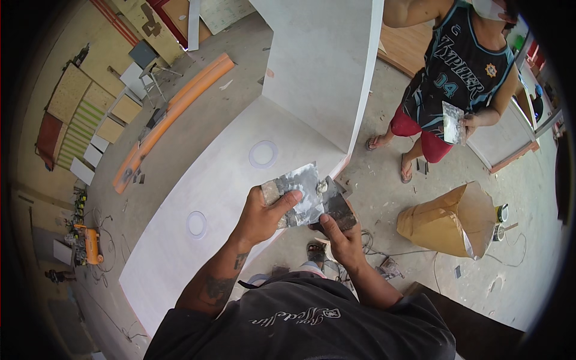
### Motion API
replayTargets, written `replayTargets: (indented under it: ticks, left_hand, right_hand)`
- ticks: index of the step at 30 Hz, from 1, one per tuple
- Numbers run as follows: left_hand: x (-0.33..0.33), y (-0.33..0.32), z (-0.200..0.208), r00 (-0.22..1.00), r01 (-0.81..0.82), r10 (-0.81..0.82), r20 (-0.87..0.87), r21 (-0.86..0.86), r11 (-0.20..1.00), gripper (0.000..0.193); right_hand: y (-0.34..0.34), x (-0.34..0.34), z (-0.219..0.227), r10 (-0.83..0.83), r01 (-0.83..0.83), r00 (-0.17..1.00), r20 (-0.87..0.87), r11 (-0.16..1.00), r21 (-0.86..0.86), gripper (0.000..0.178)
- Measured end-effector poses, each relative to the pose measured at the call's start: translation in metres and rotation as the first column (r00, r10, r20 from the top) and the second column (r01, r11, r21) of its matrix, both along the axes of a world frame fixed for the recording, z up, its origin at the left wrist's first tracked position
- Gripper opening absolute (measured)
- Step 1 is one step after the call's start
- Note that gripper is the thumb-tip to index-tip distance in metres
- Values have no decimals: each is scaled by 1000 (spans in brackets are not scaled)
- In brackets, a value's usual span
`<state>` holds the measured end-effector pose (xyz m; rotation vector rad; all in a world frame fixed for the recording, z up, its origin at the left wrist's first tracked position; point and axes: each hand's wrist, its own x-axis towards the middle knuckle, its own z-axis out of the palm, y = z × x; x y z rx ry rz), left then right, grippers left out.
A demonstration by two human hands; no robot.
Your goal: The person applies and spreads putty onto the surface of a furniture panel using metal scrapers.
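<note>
My left hand (264,213) grips a flat metal putty scraper (305,208), its face smeared with white and grey filler. My right hand (347,240) is closed on a darker putty knife (339,211), its blade tilted against the scraper's right edge. A small lump of pale filler (322,188) sits where the two blades meet. Both tools are held in front of my chest, above the near edge of a large white panel structure (228,174). Two round rings are set in that panel, a farther ring (263,155) and a nearer ring (196,225).
At the upper right stands a person (462,72) holding another filler-smeared scraper (454,123). A brown paper-like container (423,222) rests on the floor at right, by cables. Leftward lie a long orange curved piece (174,111) and an orange machine (92,245). A tall white upright (318,66) rises ahead.
</note>
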<state>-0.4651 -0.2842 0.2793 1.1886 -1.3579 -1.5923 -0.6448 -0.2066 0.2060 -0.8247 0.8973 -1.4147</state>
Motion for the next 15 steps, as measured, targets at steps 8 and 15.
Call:
replayTargets:
  ticks: [8, 15]
  left_hand:
    - [2, -3, -2, 999, -23, 25, 44, -53, 998, 24]
    - [6, -13, 6, 983, 39, -36, 180, -15, 999, 24]
  right_hand:
    - [-9, 2, -5, -97, 89, 982, -160, 995, -53, 41]
    - [-20, -8, 0, 118, -111, 930, -348, 993, 40, 38]
